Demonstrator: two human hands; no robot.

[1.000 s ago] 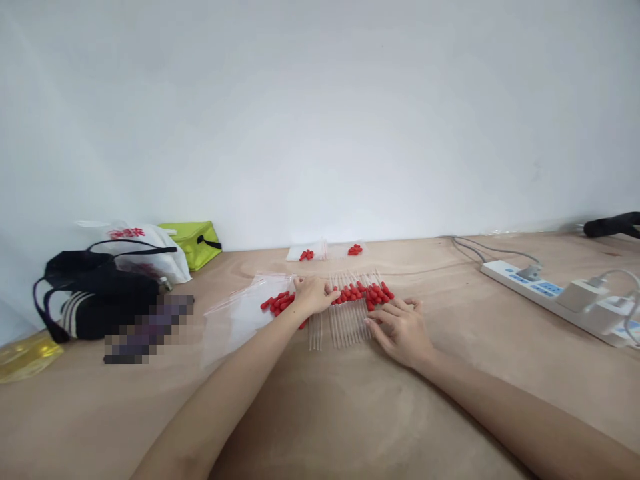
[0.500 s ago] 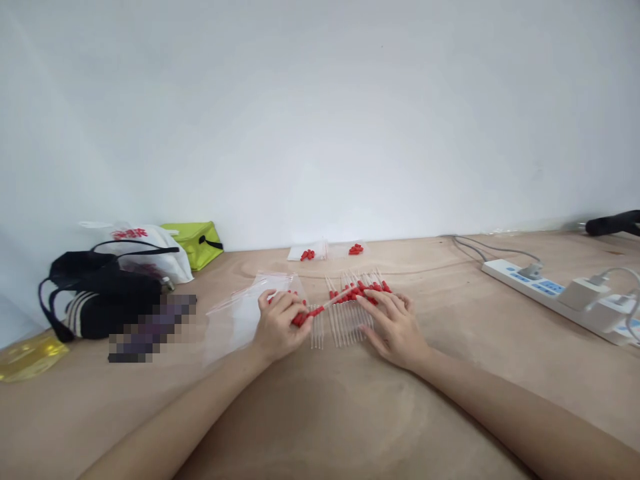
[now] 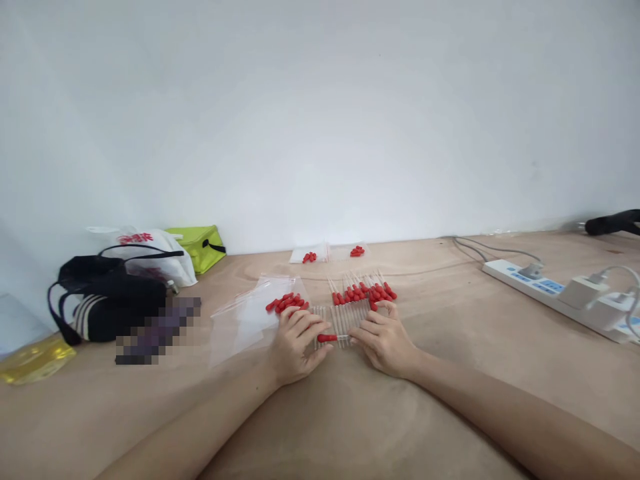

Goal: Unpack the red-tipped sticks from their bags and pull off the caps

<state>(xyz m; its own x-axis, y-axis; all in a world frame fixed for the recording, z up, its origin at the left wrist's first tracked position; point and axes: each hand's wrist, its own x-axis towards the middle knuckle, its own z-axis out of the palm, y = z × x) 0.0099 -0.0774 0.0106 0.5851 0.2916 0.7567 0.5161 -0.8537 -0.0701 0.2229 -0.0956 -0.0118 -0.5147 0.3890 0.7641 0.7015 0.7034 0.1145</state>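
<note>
A dropper's red rubber bulb [image 3: 327,338] sits at the left end of a thin clear tube [image 3: 343,338] held level. My right hand [image 3: 385,340] pinches that tube with its thumb and fingers. Close around the bulb, my left hand [image 3: 300,343] has its thumb and forefinger apart, with the bulb visible in the gap. Behind both hands lies a row of bare clear tubes [image 3: 345,317]. Beyond it are several finished-looking droppers [image 3: 363,291] with red bulbs. A pile of loose red bulbs [image 3: 287,303] lies just past my left hand.
Clear zip bags [image 3: 245,323] lie left of the bulbs. Two small bags with red bulbs [image 3: 309,257] rest near the wall. At left are a black bag [image 3: 115,300], a white plastic bag [image 3: 165,257] and a green box-shaped bag [image 3: 197,247]. A power strip [image 3: 540,287] stands at right.
Both hands have come nearer to me, down from the bulbs and finished droppers. The slanted tube between them is now level, with the red bulb showing at its left end.
</note>
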